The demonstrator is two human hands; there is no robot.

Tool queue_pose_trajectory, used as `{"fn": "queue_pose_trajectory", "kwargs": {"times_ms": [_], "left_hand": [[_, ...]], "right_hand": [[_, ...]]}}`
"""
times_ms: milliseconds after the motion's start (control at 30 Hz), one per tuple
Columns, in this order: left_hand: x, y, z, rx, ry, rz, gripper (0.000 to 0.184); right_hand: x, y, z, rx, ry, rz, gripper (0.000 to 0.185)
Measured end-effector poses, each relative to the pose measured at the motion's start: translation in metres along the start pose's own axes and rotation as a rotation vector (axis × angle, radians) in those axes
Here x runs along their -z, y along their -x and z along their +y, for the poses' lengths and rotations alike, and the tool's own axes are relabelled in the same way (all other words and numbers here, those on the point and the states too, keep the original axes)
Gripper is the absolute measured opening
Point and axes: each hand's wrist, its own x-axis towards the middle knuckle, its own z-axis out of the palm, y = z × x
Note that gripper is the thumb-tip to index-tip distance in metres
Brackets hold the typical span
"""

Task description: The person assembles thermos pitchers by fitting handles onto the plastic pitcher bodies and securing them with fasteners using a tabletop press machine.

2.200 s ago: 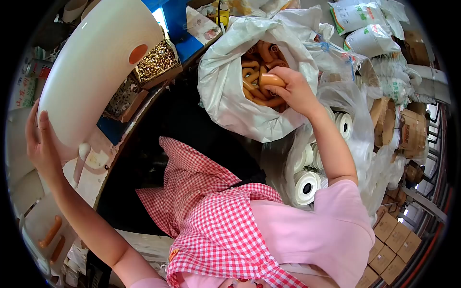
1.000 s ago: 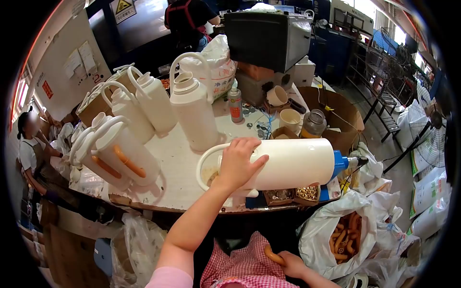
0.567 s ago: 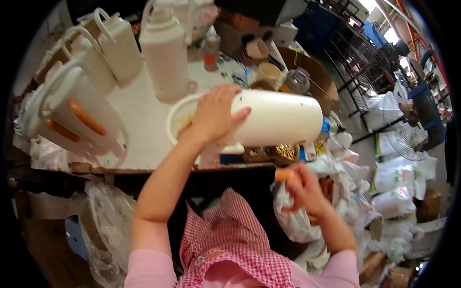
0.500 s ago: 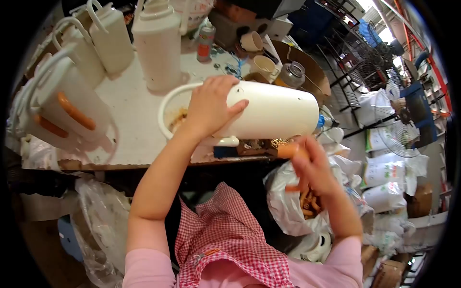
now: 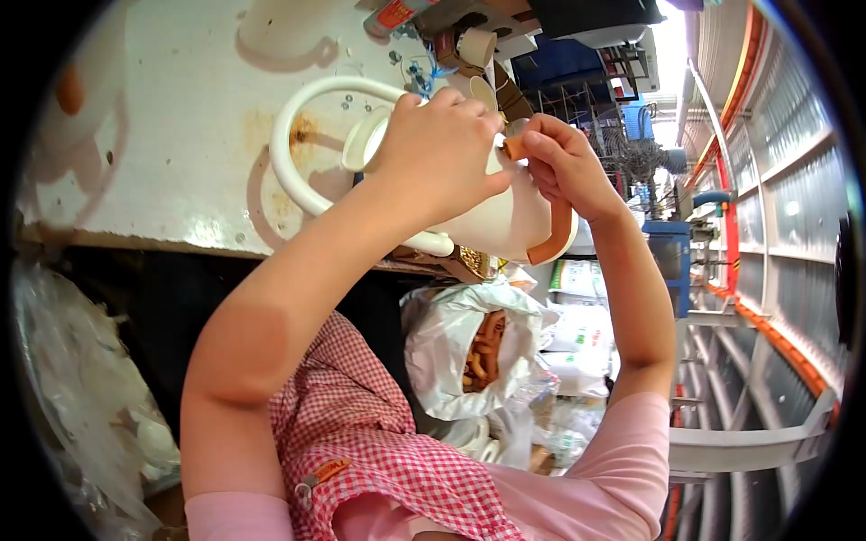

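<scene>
A white plastic jug body [image 5: 501, 219] lies on its side at the table's front edge, its open neck toward the left. Its white loop handle [image 5: 287, 167] sticks out past the neck. My left hand [image 5: 437, 153] is wrapped over the jug near the neck and steadies it. In my right hand [image 5: 568, 167] is a curved orange-brown handle [image 5: 559, 225], gripped near one end. That end touches or nearly touches the jug's upper side, close to my left fingertips. The handle's middle is partly hidden behind my fingers.
Below the table edge hangs or stands a white plastic bag [image 5: 433, 352] with several orange-brown handles [image 5: 487, 347] inside. A spray can [image 5: 397, 15] and cream-coloured cups [image 5: 475, 47] are at the back. A clear plastic bag [image 5: 68, 361] is at the lower left.
My right hand has brought the orange-brown handle up from beside the bag to the jug. The jug is tilted more, and the view has swung to the right.
</scene>
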Motion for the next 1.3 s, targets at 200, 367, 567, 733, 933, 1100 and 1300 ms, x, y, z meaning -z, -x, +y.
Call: {"fn": "queue_pose_trajectory", "kwargs": {"times_ms": [200, 367, 567, 733, 933, 1100, 1300], "left_hand": [[0.001, 0.0, 0.0, -0.001, -0.035, -0.042, 0.049], [0.006, -0.002, 0.001, -0.002, -0.06, -0.071, 0.048], [0.001, 0.0, 0.001, -0.047, -0.051, -0.029, 0.049], [0.004, -0.003, 0.0, -0.047, -0.052, -0.08, 0.053], [0.004, -0.004, -0.004, -0.072, 0.009, -0.069, 0.054], [0.001, -0.006, -0.007, -0.097, 0.021, -0.06, 0.052], [0.001, -0.009, -0.01, -0.121, 0.053, -0.034, 0.049]], "right_hand": [[-0.003, -0.003, -0.002, 0.024, 0.05, 0.019, 0.02], [-0.006, -0.001, -0.015, 0.036, 0.187, 0.059, 0.02], [-0.019, 0.004, -0.031, 0.237, 0.83, 0.135, 0.029], [-0.023, 0.007, -0.029, 0.212, 0.889, 0.199, 0.029], [-0.021, 0.006, -0.029, 0.272, 0.912, 0.176, 0.029], [-0.023, 0.006, -0.031, 0.252, 0.94, 0.182, 0.03], [-0.025, 0.005, -0.031, 0.213, 0.923, 0.183, 0.033]]}}
